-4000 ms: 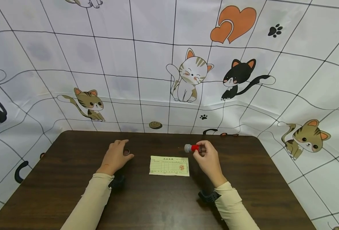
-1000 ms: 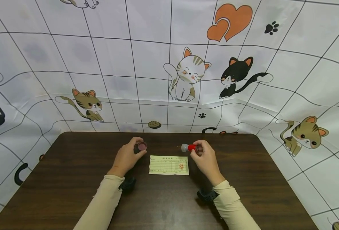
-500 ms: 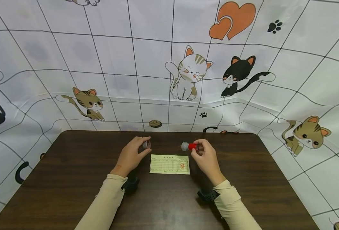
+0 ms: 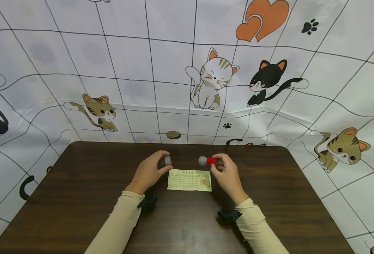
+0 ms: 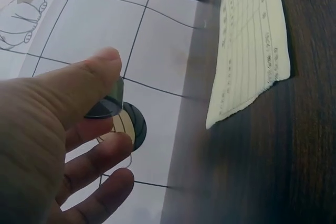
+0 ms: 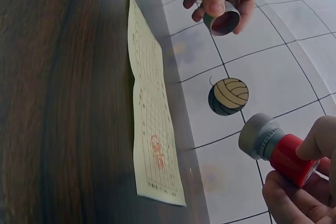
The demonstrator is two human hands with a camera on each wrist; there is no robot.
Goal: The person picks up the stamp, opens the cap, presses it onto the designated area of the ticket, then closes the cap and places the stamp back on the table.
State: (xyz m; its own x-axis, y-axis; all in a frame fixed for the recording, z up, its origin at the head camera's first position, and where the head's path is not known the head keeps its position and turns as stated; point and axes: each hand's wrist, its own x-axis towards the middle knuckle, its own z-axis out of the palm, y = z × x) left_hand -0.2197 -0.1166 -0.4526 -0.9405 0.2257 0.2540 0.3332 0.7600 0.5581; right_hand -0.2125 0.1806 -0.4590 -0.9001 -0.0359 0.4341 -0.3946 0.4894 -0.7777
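My left hand pinches a small round grey cap between thumb and fingers, above the table's far part. In the right wrist view the hollow, reddish inside of the cap shows, facing towards the other hand. Level with it on the right, my right hand holds a hand stamp by its red barrel, the wide grey end pointing left. A gap separates cap and stamp. Between the hands and nearer me, a pale yellow receipt slip lies on the table, bearing a red seal mark near its right end.
The dark brown wooden table ends at a white cat-print cloth hanging behind it. Dark bands sit around the wrists below the cream sleeves.
My left hand has moved right with the cap, closer to the stamp. The cap's opening has turned from facing the head camera to facing right. The right hand has barely shifted.
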